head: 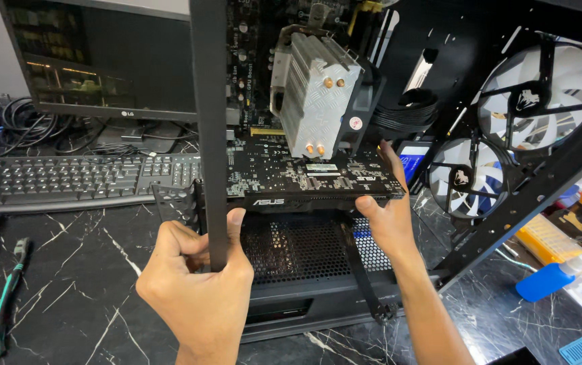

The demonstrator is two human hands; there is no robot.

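The left hand point(199, 287) is wrapped around the upright rear post of the open computer case point(507, 203), fingers curled fully closed on the metal, which looks like a way to steady the case. The right hand point(389, 216) grips the far end of a black graphics card point(311, 177), thumb under its lower edge and fingers behind it, holding the card level and edge-on against the motherboard point(250, 74) inside the case. The card sits just below one silver cooler tower point(314, 91) with copper pipe ends, and just above the perforated black cover point(297, 247) at the bottom of the case. Two white fans point(541, 94) are mounted on the case's front panel, one above the other. The case stands on a dark marbled bench point(81, 284). Toward the bench's back left edge lie one black keyboard point(67, 179) and one monitor point(101, 61), with a tangle of cables behind them. One green-handled tool point(7, 297) lies near the left edge, and a blue bottle point(548, 280) lies among small tools at the right edge.
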